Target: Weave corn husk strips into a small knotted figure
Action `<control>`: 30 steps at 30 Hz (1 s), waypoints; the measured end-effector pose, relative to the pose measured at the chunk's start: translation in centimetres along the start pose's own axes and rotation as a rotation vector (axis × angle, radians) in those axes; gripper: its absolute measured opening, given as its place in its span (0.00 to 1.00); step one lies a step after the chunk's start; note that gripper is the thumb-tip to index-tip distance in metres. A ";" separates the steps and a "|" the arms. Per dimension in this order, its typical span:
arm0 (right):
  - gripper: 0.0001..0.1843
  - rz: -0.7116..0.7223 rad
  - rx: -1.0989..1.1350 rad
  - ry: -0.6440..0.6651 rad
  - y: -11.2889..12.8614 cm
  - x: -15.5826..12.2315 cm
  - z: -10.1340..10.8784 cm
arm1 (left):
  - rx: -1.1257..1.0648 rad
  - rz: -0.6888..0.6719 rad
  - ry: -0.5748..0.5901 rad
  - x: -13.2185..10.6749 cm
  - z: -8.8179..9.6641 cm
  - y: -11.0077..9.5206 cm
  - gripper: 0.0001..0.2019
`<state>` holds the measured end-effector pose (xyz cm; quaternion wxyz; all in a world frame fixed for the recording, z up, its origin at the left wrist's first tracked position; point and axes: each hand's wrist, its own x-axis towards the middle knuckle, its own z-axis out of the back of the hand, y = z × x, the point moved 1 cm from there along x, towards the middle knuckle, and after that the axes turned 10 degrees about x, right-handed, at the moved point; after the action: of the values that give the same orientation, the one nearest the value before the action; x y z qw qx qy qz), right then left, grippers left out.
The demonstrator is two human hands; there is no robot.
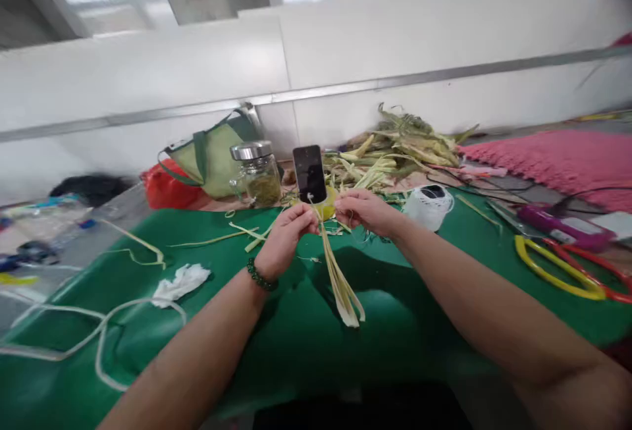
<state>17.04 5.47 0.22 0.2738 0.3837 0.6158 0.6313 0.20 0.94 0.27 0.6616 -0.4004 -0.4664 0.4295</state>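
Observation:
My left hand (pixel 291 227), with a dark green bead bracelet (pixel 261 276) on its wrist, pinches the top of a bundle of pale husk strips (pixel 336 275). The strips hang toward me over the green tabletop and fan out slightly at their lower end. Just right of the bundle, my right hand (pixel 363 211) is closed in a pinch. What lies between its fingertips is too small to make out. A white spool of thread (pixel 427 209) stands beside my right forearm. Behind my hands a phone (pixel 309 174) leans upright near a yellow roll of tape (pixel 326 204).
A heap of husks (pixel 409 140) lies at the back. Left of the phone stand a lidded glass jar (pixel 259 176) and a green bag (pixel 217 160). Scissors (pixel 557 268) and a purple glue gun (pixel 563 226) lie right. At left are crumpled tissue (pixel 182 283) and white cord (pixel 101 338).

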 end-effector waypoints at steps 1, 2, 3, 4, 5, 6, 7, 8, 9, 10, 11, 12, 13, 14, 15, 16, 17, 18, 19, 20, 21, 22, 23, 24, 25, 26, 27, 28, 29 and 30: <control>0.14 0.042 -0.040 0.035 0.5 -0.3 0.3 | 0.035 0.003 -0.026 0.0 0.2 0.1 0.10; 0.14 0.078 -0.081 0.070 0.9 -0.5 0.6 | 0.074 0.002 -0.047 0.1 0.4 0.2 0.08; 0.13 0.110 -0.123 0.107 1.3 -0.7 0.8 | 0.116 -0.002 -0.062 0.1 0.5 0.3 0.07; 0.13 0.136 -0.166 0.144 1.6 -0.9 0.8 | 0.161 -0.009 -0.073 0.2 0.5 0.4 0.06; 0.12 0.168 -0.217 0.181 1.8 -1.1 0.7 | 0.205 -0.020 -0.077 0.2 0.5 0.5 0.06; 0.12 0.186 -0.266 0.222 1.9 -1.3 0.5 | 0.256 -0.034 -0.076 0.2 0.5 0.5 0.06; 0.11 0.189 -0.304 0.263 1.9 -1.4 0.2 | 0.316 -0.053 -0.076 0.2 0.4 0.6 0.06; 0.11 0.181 -0.330 0.306 1.8 -1.5 -0.1 | 0.388 -0.080 -0.073 0.1 0.3 0.6 0.05; 0.11 0.165 -0.338 0.348 1.7 -1.6 -0.5 | 0.462 -0.114 -0.071 0.0 0.1 0.6 0.04; 0.11 0.142 -0.332 0.388 1.6 -1.7 -0.9 | 0.532 -0.154 -0.073 -0.1 0.0 0.5 0.03; 0.12 0.119 -0.321 0.424 1.5 -1.8 -1.1 | 0.593 -0.193 -0.078 -0.2 0.0 0.5 0.03; 0.13 0.103 -0.310 0.444 1.5 -1.8 -1.3 | 0.639 -0.230 -0.086 -0.3 -0.1 0.4 0.04; 0.15 0.104 -0.303 0.432 1.6 -1.8 -1.4 | 0.674 -0.261 -0.097 -0.3 -0.1 0.4 0.04; 0.18 0.126 -0.302 0.382 1.6 -1.8 -1.3 | 0.696 -0.284 -0.111 -0.4 0.0 0.5 0.04; 0.20 0.167 -0.310 0.297 1.7 -1.7 -1.2 | 0.708 -0.301 -0.127 -0.4 0.1 0.6 0.04; 0.20 0.219 -0.327 0.192 1.8 -1.6 -1.0 | 0.712 -0.315 -0.141 -0.4 0.2 0.7 0.04; 0.20 0.267 -0.352 0.089 1.8 -1.4 -0.9 | 0.711 -0.328 -0.150 -0.3 0.3 0.8 0.04; 0.19 0.297 -0.392 0.013 1.8 -1.1 -0.8 | 0.711 -0.342 -0.154 -0.3 0.4 1.0 0.04; 0.18 0.309 -0.444 -0.025 1.6 -0.9 -0.9 | 0.716 -0.354 -0.155 -0.3 0.5 1.1 0.04; 0.16 0.310 -0.499 -0.030 1.4 -0.6 -1.0 | 0.725 -0.364 -0.154 -0.2 0.6 1.2 0.04; 0.16 0.309 -0.547 -0.018 1.1 -0.4 -1.1 | 0.738 -0.369 -0.154 -0.2 0.7 1.3 0.04; 0.15 0.310 -0.586 0.001 0.8 -0.2 -1.3 | 0.748 -0.369 -0.155 -0.2 0.7 1.3 0.04; 0.14 0.316 -0.615 0.018 0.6 0.0 -1.4 | 0.752 -0.364 -0.157 -0.2 0.8 1.3 0.04; 0.12 0.325 -0.634 0.029 0.4 0.1 -1.5 | 0.747 -0.355 -0.158 -0.2 0.8 1.3 0.04; 0.11 0.329 -0.646 0.034 0.3 0.2 -1.6 | 0.734 -0.343 -0.157 -0.2 0.8 1.3 0.04; 0.10 0.328 -0.657 0.036 0.3 0.2 -1.6 | 0.716 -0.330 -0.153 -0.2 0.9 1.3 0.04; 0.10 0.323 -0.663 0.036 0.3 0.2 -1.6 | 0.699 -0.318 -0.150 -0.2 0.8 1.3 0.04; 0.09 0.318 -0.666 0.035 0.3 0.1 -1.6 | 0.684 -0.308 -0.149 -0.2 0.8 1.2 0.04; 0.09 0.312 -0.668 0.032 0.4 0.1 -1.5 | 0.669 -0.299 -0.150 -0.1 0.8 1.2 0.04; 0.09 0.308 -0.672 0.032 0.4 0.0 -1.5 | 0.652 -0.289 -0.153 -0.1 0.9 1.2 0.04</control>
<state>15.81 4.59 0.68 0.2767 0.3507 0.3136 0.8379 -0.89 1.32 -0.69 0.7717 -0.0649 -0.4048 0.4863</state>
